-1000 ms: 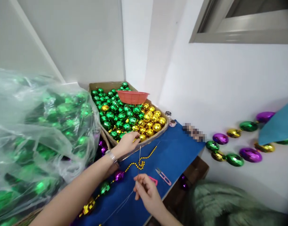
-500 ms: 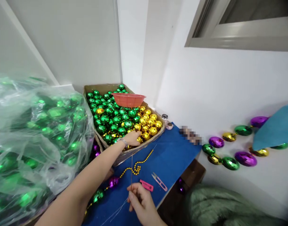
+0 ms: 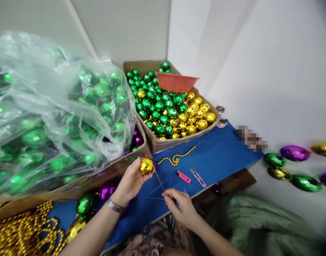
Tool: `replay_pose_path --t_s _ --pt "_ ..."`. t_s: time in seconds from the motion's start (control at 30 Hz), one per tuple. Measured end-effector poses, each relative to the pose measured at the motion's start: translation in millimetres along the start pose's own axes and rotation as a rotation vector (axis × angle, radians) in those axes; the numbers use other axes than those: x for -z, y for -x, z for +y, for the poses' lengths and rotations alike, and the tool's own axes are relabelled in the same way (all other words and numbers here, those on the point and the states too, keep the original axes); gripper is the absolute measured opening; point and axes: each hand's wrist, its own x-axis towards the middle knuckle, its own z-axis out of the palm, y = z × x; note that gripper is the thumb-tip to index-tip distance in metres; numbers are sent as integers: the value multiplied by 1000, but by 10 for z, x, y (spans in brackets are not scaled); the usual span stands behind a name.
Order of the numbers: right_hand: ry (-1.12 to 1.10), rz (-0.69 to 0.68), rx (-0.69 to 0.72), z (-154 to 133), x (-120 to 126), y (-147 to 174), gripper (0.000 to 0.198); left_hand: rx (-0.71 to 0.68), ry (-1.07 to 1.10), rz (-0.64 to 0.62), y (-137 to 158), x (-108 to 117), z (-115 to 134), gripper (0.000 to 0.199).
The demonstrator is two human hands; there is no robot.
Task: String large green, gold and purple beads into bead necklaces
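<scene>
My left hand (image 3: 133, 180) is closed around a shiny gold faceted ball (image 3: 146, 166), held just above the blue table cover. My right hand (image 3: 180, 206) pinches a long thin needle (image 3: 159, 180) between thumb and fingertips. The needle slants up to the ball's right side; whether its tip is inside the ball I cannot tell. Fine pale thread trails near my right fingers. Under my left forearm lies a string of large green, purple (image 3: 107, 191) and gold balls, partly hidden. A strand of small gold beads (image 3: 175, 160) lies curled beyond my hands.
A cardboard box (image 3: 165, 145) of green and gold balls holds a red plastic basket (image 3: 177, 82). At left, a plastic bag (image 3: 59, 142) covers green balls. Pink thread snips (image 3: 198, 177) and a pink packet (image 3: 183, 176) lie on the blue cover (image 3: 218, 149). Gold bead strands (image 3: 27, 227) pile at lower left.
My left hand has come back from the box with a gold ball, close to my right hand. The needle, upright before, now slants toward the ball. The view has shifted left and down.
</scene>
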Motion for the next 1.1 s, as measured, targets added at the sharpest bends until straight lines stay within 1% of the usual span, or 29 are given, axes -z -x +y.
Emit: replay_pose_path --t_s 0.07,0.17,0.3,0.47,0.57,0.63,0.73,0.8,0.87,0.93,1.0,1.1 --pt "39 -63 9 -14 -16 45 16 58 86 93 39 145 -94 33" --pt "71 -124 7 -20 -48 95 16 86 164 188 71 291 -167 31" --pt "116 -160 15 -2 -99 111 17 87 210 226 94 386 -189 32" --pt "153 -170 21 -2 -129 88 18 79 216 243 114 435 -172 32" --pt "174 -178 42 -3 -118 84 18 32 142 215 146 465 -185 32" --pt "215 -177 62 6 -113 81 18 -54 10 173 184 489 -221 33" --pt "295 -177 73 25 -135 62 20 -221 -237 136 251 526 -311 36" --pt "334 -181 77 32 -169 43 21 -270 -323 122 290 547 -374 40" --pt "350 -179 88 30 -209 24 23 -267 -309 106 322 565 -423 41" --pt "351 -183 96 22 -242 8 23 -244 -244 106 349 581 -449 41" --pt "359 -197 102 17 -267 -6 24 -234 -211 123 377 597 -453 42" --pt "421 -222 145 27 -305 -28 26 -256 -232 174 427 638 -432 43"
